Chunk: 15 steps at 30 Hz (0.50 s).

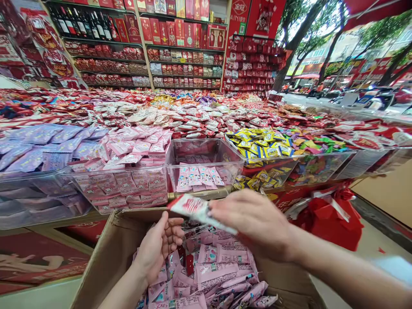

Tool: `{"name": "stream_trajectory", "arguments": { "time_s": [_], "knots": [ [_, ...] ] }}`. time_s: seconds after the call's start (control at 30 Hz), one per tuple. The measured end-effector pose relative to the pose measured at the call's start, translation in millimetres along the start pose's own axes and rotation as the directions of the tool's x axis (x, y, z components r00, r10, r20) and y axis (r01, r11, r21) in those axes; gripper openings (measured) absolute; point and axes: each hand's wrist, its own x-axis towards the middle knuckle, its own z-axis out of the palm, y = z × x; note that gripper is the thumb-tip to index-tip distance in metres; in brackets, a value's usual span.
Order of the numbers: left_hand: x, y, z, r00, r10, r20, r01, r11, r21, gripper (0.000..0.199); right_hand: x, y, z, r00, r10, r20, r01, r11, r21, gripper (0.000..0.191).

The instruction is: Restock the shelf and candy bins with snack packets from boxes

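Over an open cardboard box (103, 253), my right hand (257, 219) grips a white-and-red candy packet (196, 209), which is slightly blurred. My left hand (161, 244) is close to that packet's left end, palm turned up, fingers loosely curled and apart, with nothing in it. Beneath both hands, many pink candy packets (219, 270) fill the box, and a few dark red pieces lie among them. Just beyond the box stands a clear plastic bin (206, 165) with a low layer of pink packets (198, 177) standing at its front.
Left of that bin are heaped bins of pink packets (128, 150) and lilac packets (41, 141). Yellow packets (265, 146) fill the bin to its right. A red bag (334, 219) sits at the right. Stocked shelves (183, 47) line the back, and a street lies beyond.
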Motion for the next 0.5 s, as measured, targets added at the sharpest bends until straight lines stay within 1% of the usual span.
{"name": "stream_trajectory", "arguments": {
  "time_s": [0.03,0.07,0.1,0.13,0.17,0.2,0.23,0.27,0.33,0.37,0.43,0.5],
  "knots": [
    [2,-2,-0.9,1.0,-0.016,0.018,0.015,0.999,0.052,0.034,10,7,-13,0.998,0.038,-0.053,-0.042,0.997,-0.059,0.032],
    [3,-4,-1.6,0.998,-0.038,0.043,0.032,0.993,0.116,0.036,20,16,-25,0.992,0.093,-0.081,-0.103,0.987,-0.126,0.032],
    [5,-8,-1.8,0.996,-0.06,0.067,0.047,0.981,0.186,0.037,32,28,-33,0.983,0.165,-0.077,-0.177,0.965,-0.195,0.031],
    [7,-12,-1.5,0.993,-0.078,0.091,0.052,0.965,0.258,0.037,44,41,-37,0.97,0.239,-0.039,-0.241,0.935,-0.26,0.031],
    [8,-16,-1.0,0.989,-0.089,0.117,0.046,0.944,0.326,0.038,56,55,-38,0.951,0.307,0.037,-0.28,0.905,-0.319,0.031],
    [9,-20,-0.2,0.985,-0.095,0.143,0.033,0.921,0.387,0.038,68,69,-35,0.923,0.358,0.14,-0.287,0.884,-0.368,0.03],
    [9,-23,0.7,0.98,-0.099,0.17,0.015,0.899,0.438,0.037,78,83,-29,0.881,0.394,0.261,-0.273,0.875,-0.399,0.029],
    [9,-26,1.4,0.974,-0.101,0.203,-0.008,0.879,0.476,0.037,87,95,-21,0.83,0.411,0.378,-0.25,0.879,-0.407,0.027],
    [9,-30,1.8,0.959,-0.1,0.265,-0.054,0.854,0.517,0.038,100,113,-3,0.742,0.416,0.526,-0.187,0.881,-0.435,0.025],
    [9,-32,1.5,0.953,-0.102,0.284,-0.068,0.844,0.532,0.039,104,119,7,0.708,0.419,0.568,-0.154,0.877,-0.455,0.025],
    [10,-34,-0.3,0.95,-0.106,0.294,-0.081,0.825,0.559,0.041,108,129,23,0.66,0.436,0.612,-0.105,0.86,-0.5,0.026],
    [12,-35,-2.6,0.954,-0.112,0.279,-0.075,0.81,0.581,0.043,107,136,35,0.618,0.441,0.651,-0.101,0.866,-0.49,0.027]
  ]
}}
